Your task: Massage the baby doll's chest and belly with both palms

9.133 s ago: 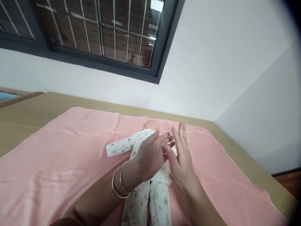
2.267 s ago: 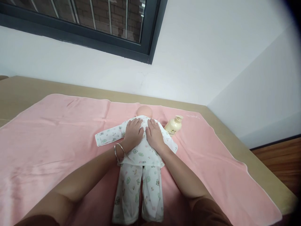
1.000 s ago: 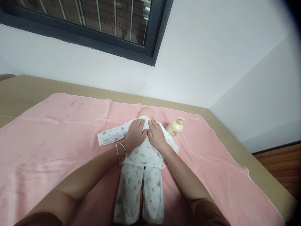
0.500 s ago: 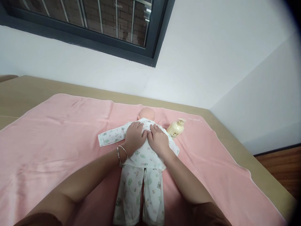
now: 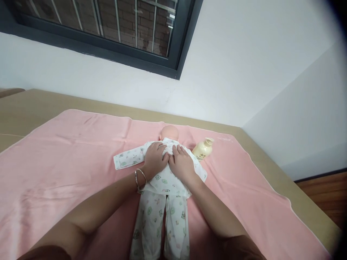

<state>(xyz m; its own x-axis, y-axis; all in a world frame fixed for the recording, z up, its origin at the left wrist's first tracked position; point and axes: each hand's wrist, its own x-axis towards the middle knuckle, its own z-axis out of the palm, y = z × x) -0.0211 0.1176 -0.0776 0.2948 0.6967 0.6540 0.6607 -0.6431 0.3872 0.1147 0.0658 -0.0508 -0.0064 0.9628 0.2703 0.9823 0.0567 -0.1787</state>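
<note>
White doll top (image 5: 166, 184), L fingers (image 5: 156, 146) & R fingers (image 5: 180, 150) resting atop — extended, narrow gaps

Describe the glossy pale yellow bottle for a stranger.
Find the wide pink cloth on the tan table; a doll in white printed clothes lies there. Beside its shoulder, past the right hand, is the bottle, marked out by pale yellow gloss and dark lettering.

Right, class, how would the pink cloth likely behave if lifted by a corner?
The pink cloth is probably floppy, given its creases and wavy edge. It could topple the bottle resting on it. The doll may help weigh it down, with the left hand and right hand resting on top.
</note>
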